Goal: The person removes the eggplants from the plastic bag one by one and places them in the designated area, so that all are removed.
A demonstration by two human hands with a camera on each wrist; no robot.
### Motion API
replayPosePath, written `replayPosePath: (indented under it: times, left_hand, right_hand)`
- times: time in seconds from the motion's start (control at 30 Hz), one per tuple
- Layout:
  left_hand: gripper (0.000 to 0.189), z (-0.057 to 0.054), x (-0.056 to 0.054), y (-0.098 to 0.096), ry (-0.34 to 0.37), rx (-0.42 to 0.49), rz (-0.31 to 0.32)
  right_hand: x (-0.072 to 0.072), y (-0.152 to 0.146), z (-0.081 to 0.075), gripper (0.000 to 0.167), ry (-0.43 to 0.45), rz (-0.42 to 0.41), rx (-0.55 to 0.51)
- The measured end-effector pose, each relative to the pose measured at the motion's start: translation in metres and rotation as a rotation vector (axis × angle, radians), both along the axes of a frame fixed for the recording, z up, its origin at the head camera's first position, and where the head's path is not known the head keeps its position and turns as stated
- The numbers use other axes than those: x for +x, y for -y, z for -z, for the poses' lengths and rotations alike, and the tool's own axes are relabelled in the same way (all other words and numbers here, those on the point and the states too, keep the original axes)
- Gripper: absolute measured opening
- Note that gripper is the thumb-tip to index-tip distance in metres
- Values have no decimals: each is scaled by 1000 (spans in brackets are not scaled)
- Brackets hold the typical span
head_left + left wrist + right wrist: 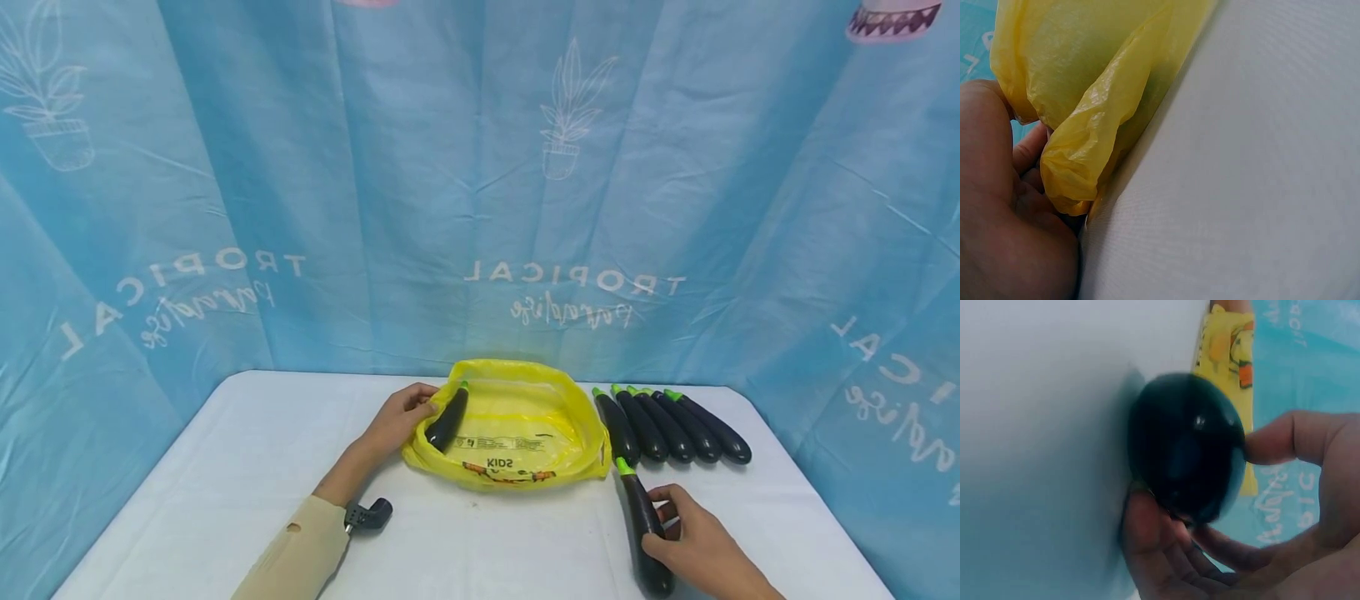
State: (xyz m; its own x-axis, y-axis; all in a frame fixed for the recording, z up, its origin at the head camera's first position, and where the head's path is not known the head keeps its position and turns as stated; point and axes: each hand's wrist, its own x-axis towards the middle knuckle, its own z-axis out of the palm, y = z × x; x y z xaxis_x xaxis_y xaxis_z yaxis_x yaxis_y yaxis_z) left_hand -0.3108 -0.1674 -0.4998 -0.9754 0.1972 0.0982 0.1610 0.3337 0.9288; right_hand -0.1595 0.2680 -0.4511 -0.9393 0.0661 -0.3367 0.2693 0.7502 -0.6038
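Note:
My left hand grips the left rim of an open yellow plastic bag. In the left wrist view, thumb and fingers pinch the bag's crumpled edge. One dark eggplant with a green stem end leans inside the bag at its left side. Another eggplant is held by my right hand, right of the bag and close over the table, its green end pointing away from me. The right wrist view shows its rounded dark end between thumb and fingers.
Several more eggplants lie side by side on the white table, just right of the bag, green ends toward the back. A blue printed curtain surrounds the table's back and sides. A black wrist device sits on the left wrist.

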Motion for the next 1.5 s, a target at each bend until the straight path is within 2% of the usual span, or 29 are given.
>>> replayPosePath:
  times: [0.13,0.37,0.73,1.0,1.27,1.5]
  left_hand:
    - [34,1,0,1,3,0,-5]
    - [34,3,-1,1,-4,0,7]
    - [33,0,0,1,1,-17,-5]
    - [32,0,0,0,-3,-13,-5]
    - [34,0,1,1,-7,-16,6]
    - [34,0,1,2,-21,-17,-2]
  right_hand:
    - [1,-3,0,56,14,-14,13]
    - [-2,-6,0,55,49,-14,46]
    - [-3,-9,2,52,11,-34,89]
    - [-4,-8,1,60,16,-32,111]
    - [-3,-6,-8,68,-55,-32,160]
    - [2,8,-19,58,-168,-30,148]
